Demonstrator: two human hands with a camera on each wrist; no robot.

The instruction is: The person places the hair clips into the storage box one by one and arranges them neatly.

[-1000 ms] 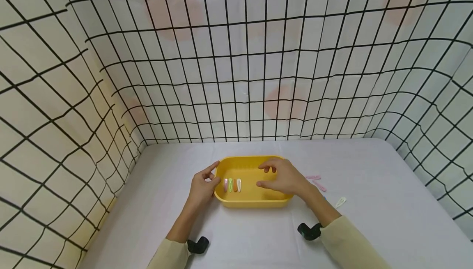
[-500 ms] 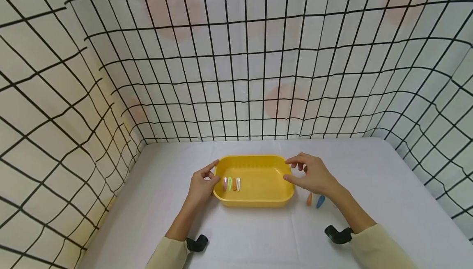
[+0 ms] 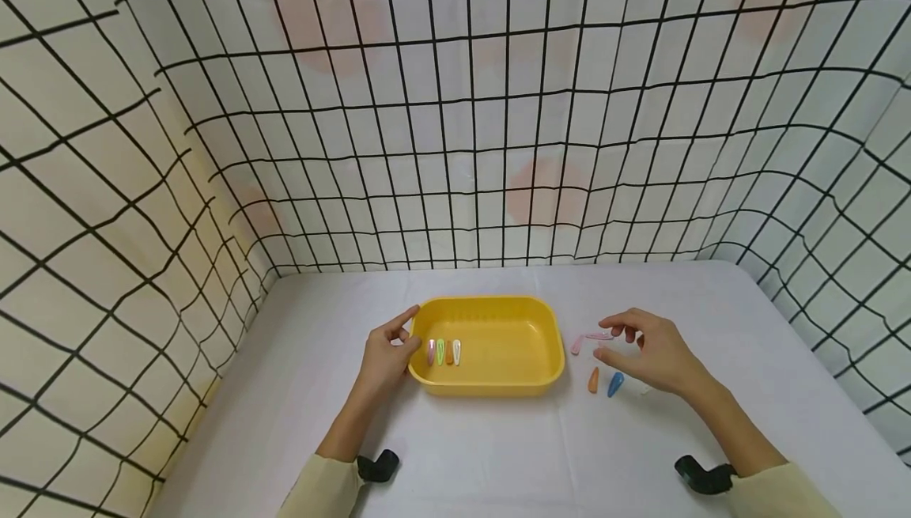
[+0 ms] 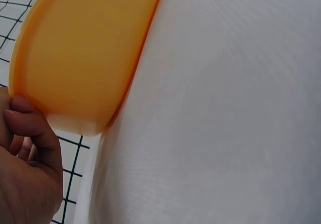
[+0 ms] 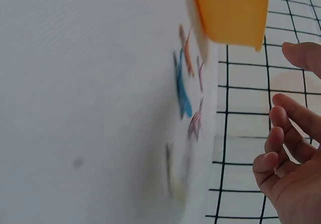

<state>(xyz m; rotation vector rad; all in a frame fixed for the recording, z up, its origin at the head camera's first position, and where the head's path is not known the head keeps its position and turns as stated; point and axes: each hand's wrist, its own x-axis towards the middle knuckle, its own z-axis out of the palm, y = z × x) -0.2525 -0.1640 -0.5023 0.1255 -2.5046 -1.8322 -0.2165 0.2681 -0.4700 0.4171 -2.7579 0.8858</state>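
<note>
A yellow plastic tray (image 3: 491,390) lies on the table, with a row of hair clips inside at its left: a pink hair clip (image 3: 431,353), a green hair clip (image 3: 440,352), an orange hair clip (image 3: 449,353) and a white hair clip (image 3: 457,353). My left hand (image 3: 385,355) holds the tray's left rim between thumb and fingers. Right of the tray, my right hand (image 3: 655,350) hovers over loose clips, thumb and fingers apart, holding nothing. Near it are pink hair clips (image 3: 576,345), a second orange hair clip (image 3: 594,380) and a blue hair clip (image 3: 615,384).
A pale clip (image 3: 646,391) lies partly hidden under my right hand. The white-covered table (image 3: 498,455) is walled at the back and sides by black wire grid (image 3: 491,150) over white cloth.
My right hand has left the space over the tray and moved right, to above the loose clips. My left hand stays on the tray rim; the row of clips looks unchanged.
</note>
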